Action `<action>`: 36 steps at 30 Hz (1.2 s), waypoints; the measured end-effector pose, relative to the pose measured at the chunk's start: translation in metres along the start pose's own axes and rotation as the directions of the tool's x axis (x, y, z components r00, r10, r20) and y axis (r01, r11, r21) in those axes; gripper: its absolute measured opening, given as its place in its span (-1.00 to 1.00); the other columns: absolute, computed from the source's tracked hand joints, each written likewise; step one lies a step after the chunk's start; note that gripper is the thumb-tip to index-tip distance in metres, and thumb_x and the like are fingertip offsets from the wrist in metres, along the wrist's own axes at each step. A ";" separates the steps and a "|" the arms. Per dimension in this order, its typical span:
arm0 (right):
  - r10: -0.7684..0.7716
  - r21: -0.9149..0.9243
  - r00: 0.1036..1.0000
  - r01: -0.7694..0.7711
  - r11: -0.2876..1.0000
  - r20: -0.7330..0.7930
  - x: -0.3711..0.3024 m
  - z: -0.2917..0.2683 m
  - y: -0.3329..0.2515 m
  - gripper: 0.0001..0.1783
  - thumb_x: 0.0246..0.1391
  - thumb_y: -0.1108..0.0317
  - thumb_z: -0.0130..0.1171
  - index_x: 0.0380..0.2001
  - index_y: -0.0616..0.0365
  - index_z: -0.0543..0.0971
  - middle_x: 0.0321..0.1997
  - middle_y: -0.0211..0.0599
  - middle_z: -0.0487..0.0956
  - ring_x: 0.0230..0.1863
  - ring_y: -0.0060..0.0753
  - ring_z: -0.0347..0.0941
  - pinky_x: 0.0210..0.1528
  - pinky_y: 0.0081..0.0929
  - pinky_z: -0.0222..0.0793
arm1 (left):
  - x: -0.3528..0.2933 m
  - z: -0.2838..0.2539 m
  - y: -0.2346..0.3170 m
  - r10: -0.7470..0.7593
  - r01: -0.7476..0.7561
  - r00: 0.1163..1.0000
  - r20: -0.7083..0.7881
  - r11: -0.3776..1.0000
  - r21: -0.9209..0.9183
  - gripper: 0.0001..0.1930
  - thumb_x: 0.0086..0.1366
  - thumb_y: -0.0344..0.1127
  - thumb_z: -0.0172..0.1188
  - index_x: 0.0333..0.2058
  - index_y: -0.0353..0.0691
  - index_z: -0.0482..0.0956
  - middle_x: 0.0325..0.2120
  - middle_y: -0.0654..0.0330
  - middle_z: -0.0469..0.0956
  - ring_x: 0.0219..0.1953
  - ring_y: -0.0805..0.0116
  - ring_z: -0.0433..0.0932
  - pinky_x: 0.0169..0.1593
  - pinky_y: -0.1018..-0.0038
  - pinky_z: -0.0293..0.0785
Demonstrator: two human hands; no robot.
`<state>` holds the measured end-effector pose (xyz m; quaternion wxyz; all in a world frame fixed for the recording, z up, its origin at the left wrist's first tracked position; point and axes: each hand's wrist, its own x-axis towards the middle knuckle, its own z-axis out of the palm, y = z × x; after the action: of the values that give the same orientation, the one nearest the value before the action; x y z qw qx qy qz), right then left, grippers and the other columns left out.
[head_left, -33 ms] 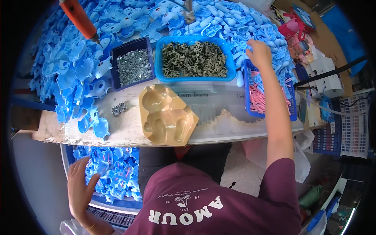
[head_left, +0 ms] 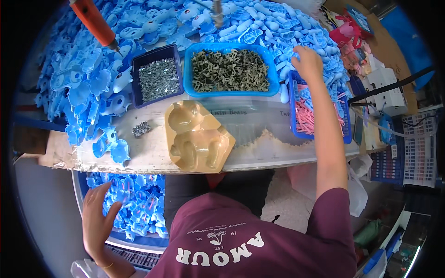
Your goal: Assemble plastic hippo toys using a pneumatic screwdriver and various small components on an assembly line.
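My right hand (head_left: 307,62) reaches far over the bench, its fingers curled down into the heap of blue plastic parts (head_left: 282,23) at the back right. Whether it grips a piece is hidden. Just below it stands a blue basket of pink and blue pieces (head_left: 344,134). My left hand (head_left: 97,217) is low at the left, fingers spread and holding nothing, at the edge of a bin of blue parts (head_left: 134,204) under the bench. A tan bear-shaped mould tray (head_left: 199,136) lies at the bench's front edge between my arms.
A blue basket of dark olive pieces (head_left: 230,91) and a dark blue tray of small silvery screws (head_left: 159,78) stand behind the mould. More blue parts (head_left: 83,88) cover the left. An orange tool (head_left: 95,21) hangs top left. A little screw heap (head_left: 141,128) lies nearby.
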<state>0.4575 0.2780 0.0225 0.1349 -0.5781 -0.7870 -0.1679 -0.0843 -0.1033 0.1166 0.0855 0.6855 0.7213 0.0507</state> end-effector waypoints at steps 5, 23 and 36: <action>0.181 0.572 0.941 -0.319 0.756 0.286 -0.024 -0.069 -0.069 -0.65 0.07 0.24 0.37 -0.10 0.13 0.59 -0.25 -0.25 0.69 -0.30 -0.37 0.62 -0.27 -0.36 0.51 | 0.064 0.039 0.069 0.386 -0.364 0.922 -0.009 0.862 -0.353 -0.49 0.19 -0.39 0.37 0.14 -0.22 0.52 0.10 0.00 0.56 0.06 -0.08 0.56 0.14 0.17 0.48; 0.225 0.391 0.961 -0.271 0.880 0.160 -0.057 -0.036 -0.001 -0.61 0.00 0.47 0.32 -0.03 0.14 0.62 -0.16 -0.21 0.69 -0.16 -0.24 0.64 -0.09 -0.30 0.54 | 0.107 0.113 0.141 0.539 -0.675 0.727 -0.425 0.676 -0.296 -0.61 0.05 -0.50 0.40 -0.09 -0.17 0.64 -0.16 0.18 0.62 -0.27 0.15 0.59 -0.20 0.33 0.57; 0.222 0.674 0.936 -0.352 0.650 0.274 -0.034 -0.012 0.097 -0.60 0.39 0.29 0.07 0.20 0.23 0.53 0.08 -0.26 0.60 0.02 -0.40 0.62 0.04 -0.45 0.54 | 0.086 0.126 0.125 0.504 -0.622 0.778 -0.375 0.699 -0.352 -0.62 0.05 -0.52 0.40 -0.10 -0.17 0.63 -0.08 0.16 0.65 -0.15 0.12 0.64 -0.12 0.31 0.62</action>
<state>0.5604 0.2704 0.0304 0.3066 -0.6096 -0.6963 0.2225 0.0581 -0.0158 0.0124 0.1328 0.8219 0.4460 0.3285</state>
